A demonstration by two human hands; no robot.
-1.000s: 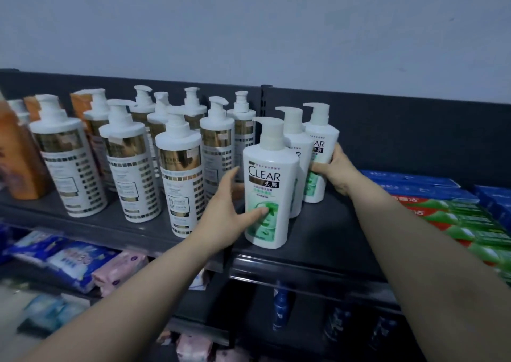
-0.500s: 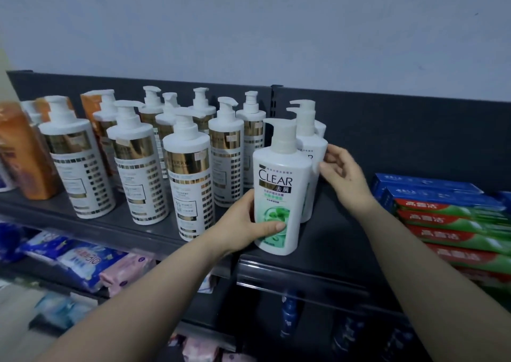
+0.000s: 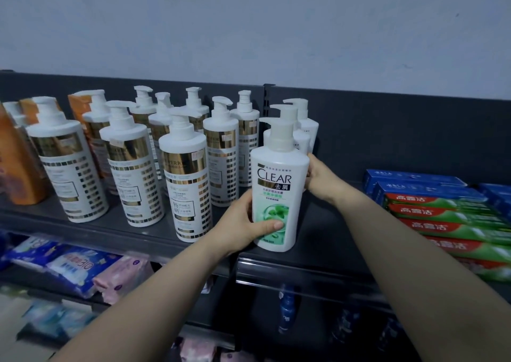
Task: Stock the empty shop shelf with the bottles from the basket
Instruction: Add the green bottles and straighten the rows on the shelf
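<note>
Here, on the shelf (image 3: 331, 237), left hand (image 3: 243, 229) and right hand (image 3: 322, 177) grip the bottle (image 3: 276, 184) — pale wall (image 3: 249, 29) behind.

**Head view: CLEAR bottle at shelf front, both hands on it**

Front CLEAR bottle (image 3: 279, 195) stands upright on the dark shelf (image 3: 334, 242), near its front edge. Left hand (image 3: 243, 229) grips its lower left side, thumb across the green label. Right hand (image 3: 322, 179) is against its upper right side; the fingers are hidden behind the bottle.

Two more white pump bottles (image 3: 304, 137) stand in line directly behind it. White-and-gold pump bottles (image 3: 185, 179) are grouped to the left, with orange bottles (image 3: 16, 162) beyond them. Toothpaste boxes (image 3: 442, 215) lie stacked at right. Soft packs (image 3: 69, 267) are on the shelf below.
</note>
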